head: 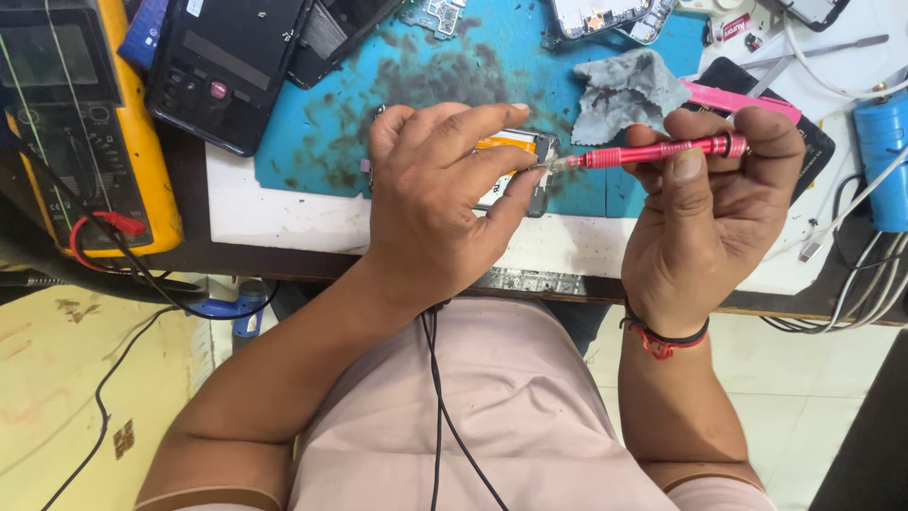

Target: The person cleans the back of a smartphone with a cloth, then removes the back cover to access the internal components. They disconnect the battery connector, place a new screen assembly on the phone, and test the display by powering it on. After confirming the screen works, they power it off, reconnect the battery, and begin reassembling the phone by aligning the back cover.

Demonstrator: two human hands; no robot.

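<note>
Phone (530, 166) lies pinned on the blue mat (312, 142) under the left hand (435, 203); right hand (705, 203) grips a pink screwdriver (653, 151), tip at the phone's edge, mid-unscrewing; a steady turn seems needed.

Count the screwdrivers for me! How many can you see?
1. The pink screwdriver is in the right hand, its tip at the opened phone under the left hand. Others may be hidden in the clutter.

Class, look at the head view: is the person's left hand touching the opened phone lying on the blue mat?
Touching. The head view shows the left hand draped over the opened phone, fingers wrapped around its edges, no gap visible.
</note>
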